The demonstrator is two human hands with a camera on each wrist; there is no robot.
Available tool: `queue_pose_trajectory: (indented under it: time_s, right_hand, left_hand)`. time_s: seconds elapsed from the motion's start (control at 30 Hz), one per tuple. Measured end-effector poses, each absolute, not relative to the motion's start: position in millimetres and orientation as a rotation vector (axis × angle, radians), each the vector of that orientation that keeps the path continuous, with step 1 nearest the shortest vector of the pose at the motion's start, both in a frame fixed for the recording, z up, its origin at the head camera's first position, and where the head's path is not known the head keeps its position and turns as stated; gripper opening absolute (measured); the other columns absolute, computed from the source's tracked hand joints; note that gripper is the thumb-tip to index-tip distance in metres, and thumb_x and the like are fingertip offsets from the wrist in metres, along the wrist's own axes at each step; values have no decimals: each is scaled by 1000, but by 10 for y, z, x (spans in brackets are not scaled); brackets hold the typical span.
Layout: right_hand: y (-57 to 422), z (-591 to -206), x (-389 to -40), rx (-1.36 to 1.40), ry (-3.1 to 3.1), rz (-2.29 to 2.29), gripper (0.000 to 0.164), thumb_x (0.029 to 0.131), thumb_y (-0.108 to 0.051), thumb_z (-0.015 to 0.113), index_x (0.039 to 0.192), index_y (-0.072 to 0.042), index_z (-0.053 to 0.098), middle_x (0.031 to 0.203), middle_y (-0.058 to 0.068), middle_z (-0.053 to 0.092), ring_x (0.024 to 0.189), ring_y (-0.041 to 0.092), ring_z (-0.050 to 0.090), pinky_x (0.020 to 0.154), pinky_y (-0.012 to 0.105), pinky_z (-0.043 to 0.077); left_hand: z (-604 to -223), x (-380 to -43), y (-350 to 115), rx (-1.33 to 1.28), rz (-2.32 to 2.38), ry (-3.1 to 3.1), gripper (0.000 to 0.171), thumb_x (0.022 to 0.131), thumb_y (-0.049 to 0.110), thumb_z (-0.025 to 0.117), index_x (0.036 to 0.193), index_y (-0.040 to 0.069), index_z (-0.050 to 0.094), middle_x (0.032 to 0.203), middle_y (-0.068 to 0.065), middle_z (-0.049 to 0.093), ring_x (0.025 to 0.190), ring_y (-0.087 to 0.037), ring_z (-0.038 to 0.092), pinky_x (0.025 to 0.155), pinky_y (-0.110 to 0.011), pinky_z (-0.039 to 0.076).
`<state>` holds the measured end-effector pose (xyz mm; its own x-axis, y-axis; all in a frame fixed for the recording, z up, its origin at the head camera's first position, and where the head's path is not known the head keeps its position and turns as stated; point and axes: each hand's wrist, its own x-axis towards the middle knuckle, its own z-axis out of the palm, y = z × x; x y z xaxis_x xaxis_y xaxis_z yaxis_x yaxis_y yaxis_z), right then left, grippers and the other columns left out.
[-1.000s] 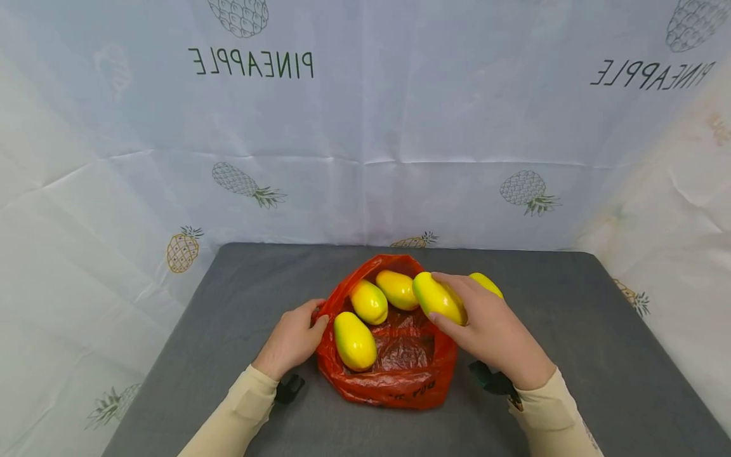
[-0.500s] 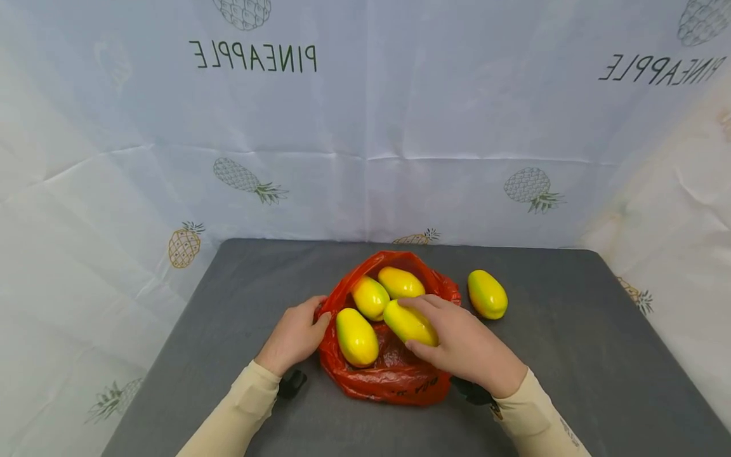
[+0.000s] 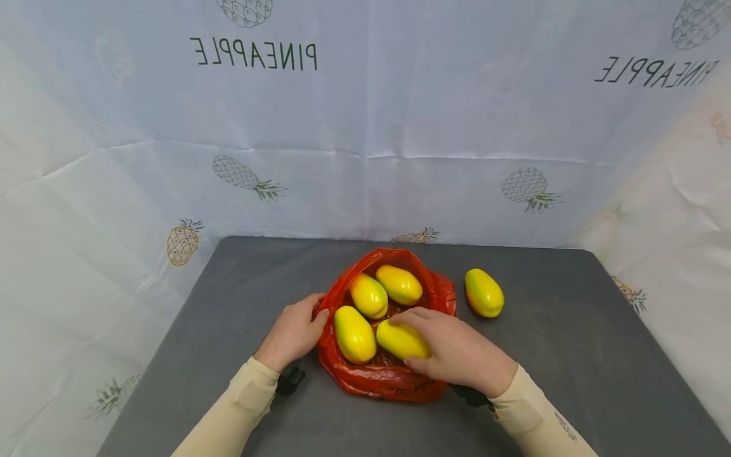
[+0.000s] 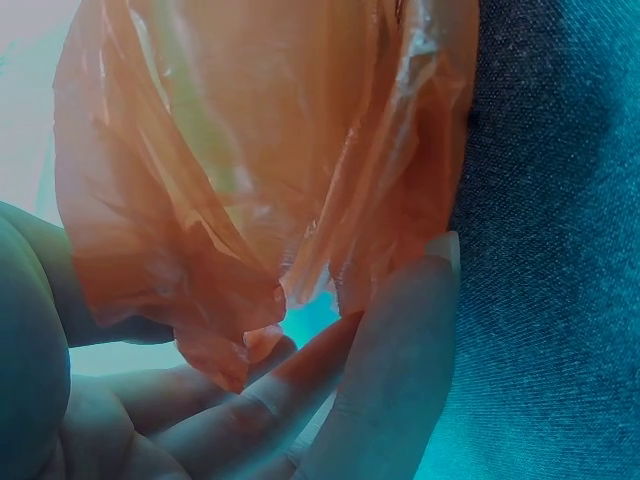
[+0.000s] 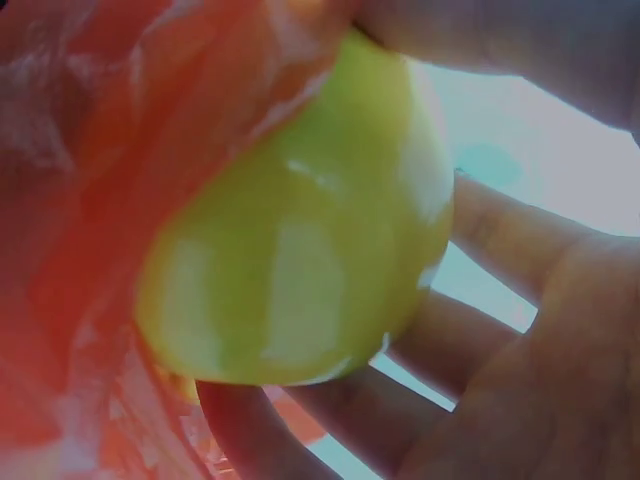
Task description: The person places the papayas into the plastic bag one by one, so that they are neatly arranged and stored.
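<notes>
A red plastic bag (image 3: pixel 394 384) lies with its mouth spread wide on the table. My left hand (image 3: pixel 291 333) grips the bag's left rim; in the left wrist view the thin plastic (image 4: pixel 200 250) passes between thumb and fingers. Inside the bag's right part, my right hand (image 3: pixel 462 353) holds a yellow mango (image 3: pixel 400 339), which the right wrist view shows large against the bag wall. Beside it in the bag sit three other mangoes: one at the left (image 3: pixel 355 334), one behind it (image 3: pixel 368 296) and one at the back (image 3: pixel 399 284).
Another yellow mango (image 3: pixel 484 292) lies on the dark grey table (image 3: pixel 571 355), to the right of the bag. A white cloth printed with pineapples (image 3: pixel 365 114) hangs behind the table and along both sides.
The right hand has carried its mango leftward and down into the bag, uncovering the mango on the table at right. The left hand keeps its grip on the rim.
</notes>
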<state>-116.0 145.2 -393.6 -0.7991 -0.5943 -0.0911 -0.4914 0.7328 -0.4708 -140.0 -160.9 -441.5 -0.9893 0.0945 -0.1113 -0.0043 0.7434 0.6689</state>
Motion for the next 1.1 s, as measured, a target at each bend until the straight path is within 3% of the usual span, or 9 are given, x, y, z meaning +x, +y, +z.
queue_pose_trajectory:
  time_s: [0.3,0.6,0.93,1.1]
  right_hand:
    - [1469,-4014,-1199,-928,2608,-604,56,91,-26,85,144,-27,66,141,-14,66,123,9,62,106,42,57]
    - [1451,-4044,-1230,-935,2579,-577,62,88,-24,86,146,-27,65,142,-13,68,136,17,61,114,51,52]
    - [1425,-4109,-1255,-900,2564,-546,62,87,-25,87,146,-24,65,140,-12,69,125,13,64,109,48,55]
    - [1425,-4108,-1259,-875,2558,-564,66,88,-28,87,150,-24,63,143,-11,68,126,14,63,110,48,54]
  left_hand:
    - [-4410,-1398,-1612,96,1071,2809,45,108,23,64,148,2,61,122,-13,77,77,-17,61,76,-33,59]
    - [-4410,-1392,-1623,79,1069,2801,46,108,23,63,149,3,61,119,-12,77,75,-17,60,70,-30,55]
    - [-4405,-1402,-1614,59,1081,2777,48,108,23,62,152,2,58,102,-9,73,67,-19,55,64,-30,51]
    - [-4402,-1391,-1614,75,1087,2783,47,108,22,62,150,2,59,106,-9,75,67,-18,56,64,-29,50]
